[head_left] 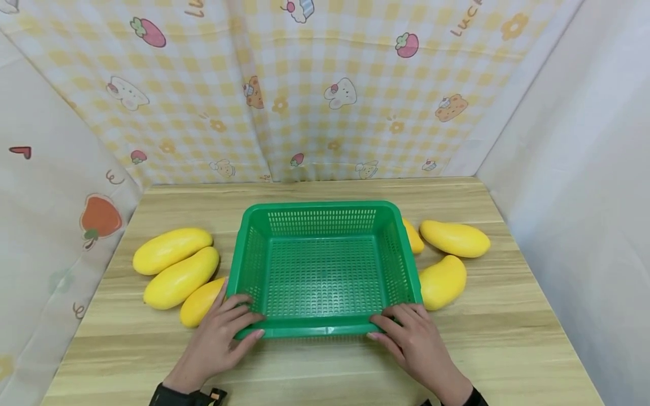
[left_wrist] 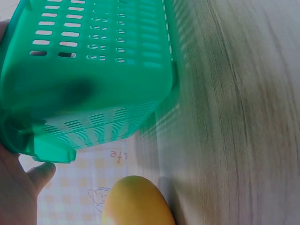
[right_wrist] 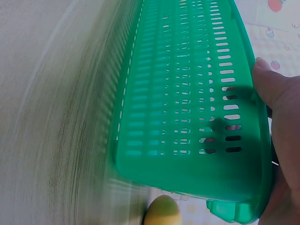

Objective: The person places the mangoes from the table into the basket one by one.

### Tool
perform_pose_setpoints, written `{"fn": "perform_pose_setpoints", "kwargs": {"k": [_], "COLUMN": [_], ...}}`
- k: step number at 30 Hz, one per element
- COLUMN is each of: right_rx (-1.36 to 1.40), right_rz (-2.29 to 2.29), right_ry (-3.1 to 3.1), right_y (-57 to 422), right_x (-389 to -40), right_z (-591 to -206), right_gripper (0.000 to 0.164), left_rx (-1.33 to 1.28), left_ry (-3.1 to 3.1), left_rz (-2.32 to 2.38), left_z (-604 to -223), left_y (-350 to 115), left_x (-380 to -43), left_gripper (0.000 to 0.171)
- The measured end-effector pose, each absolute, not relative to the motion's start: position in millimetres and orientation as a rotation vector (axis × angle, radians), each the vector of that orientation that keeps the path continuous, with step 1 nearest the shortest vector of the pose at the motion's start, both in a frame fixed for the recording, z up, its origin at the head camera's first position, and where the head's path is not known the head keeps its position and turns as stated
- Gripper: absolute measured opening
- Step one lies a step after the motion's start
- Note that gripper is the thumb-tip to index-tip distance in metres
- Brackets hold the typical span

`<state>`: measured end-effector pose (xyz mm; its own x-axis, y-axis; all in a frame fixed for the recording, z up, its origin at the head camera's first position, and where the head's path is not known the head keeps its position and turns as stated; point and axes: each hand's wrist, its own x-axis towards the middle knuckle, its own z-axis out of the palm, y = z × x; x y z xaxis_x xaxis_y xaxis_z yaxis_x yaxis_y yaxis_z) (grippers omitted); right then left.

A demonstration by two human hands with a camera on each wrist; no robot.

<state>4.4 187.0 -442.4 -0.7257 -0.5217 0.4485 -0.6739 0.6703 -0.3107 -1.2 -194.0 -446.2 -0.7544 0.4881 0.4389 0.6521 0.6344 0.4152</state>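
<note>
A green plastic basket [head_left: 325, 329] with slotted walls stands on the wooden table, nothing inside it. My left hand [head_left: 218, 338] grips its near left corner, fingers over the rim and thumb along the outer front. At the near right corner my right hand [head_left: 413, 341] holds the rim the same way. Both wrist views show the basket's outer wall, with the left thumb [left_wrist: 41, 176] by the corner and the right thumb [right_wrist: 263, 65] along the rim. Just left of the basket lies a yellow mango [head_left: 200, 303], close to my left fingers. Another mango [head_left: 443, 283] lies near its right wall.
Two more mangoes [head_left: 172, 251] [head_left: 181, 278] lie side by side at the left. On the right are a mango [head_left: 454, 238] and another mango [head_left: 412, 235] partly hidden by the basket. A checked curtain [head_left: 315, 113] hangs behind the table [head_left: 325, 372], with pale cloth at both sides.
</note>
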Motion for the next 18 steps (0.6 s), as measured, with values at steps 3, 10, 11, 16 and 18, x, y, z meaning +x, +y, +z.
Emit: {"fn": "perform_pose_setpoints", "kwargs": {"k": [3, 10, 11, 16, 18], "right_rx": [0.946, 0.943, 0.94, 0.932, 0.929], "right_rz": [0.674, 0.669, 0.669, 0.688, 0.697], "right_ry": [-2.56, -2.554, -2.552, -2.546, -2.546], "right_y": [187.0, 187.2, 187.0, 186.2, 186.2], "right_x": [4.5, 7.2, 7.6, 6.6, 5.4], "right_z": [-442.4, -443.8, -443.8, -442.8, -442.1], "right_gripper": [0.026, 0.025, 0.025, 0.025, 0.025], "left_rx": [-0.921, -0.927, -0.928, -0.9, -0.892], "left_ry": [-2.571, -2.546, -2.544, -2.556, -2.551], "left_rz": [-0.826, -0.822, -0.816, -0.793, -0.792], "left_z": [-447.0, -448.1, -448.3, -447.7, -447.9], "left_y": [-194.1, -192.1, -191.7, -190.1, -189.8], "left_x": [-1.7, -1.2, -1.1, -0.4, -0.9], "left_gripper": [0.01, 0.013, 0.014, 0.016, 0.017]}}
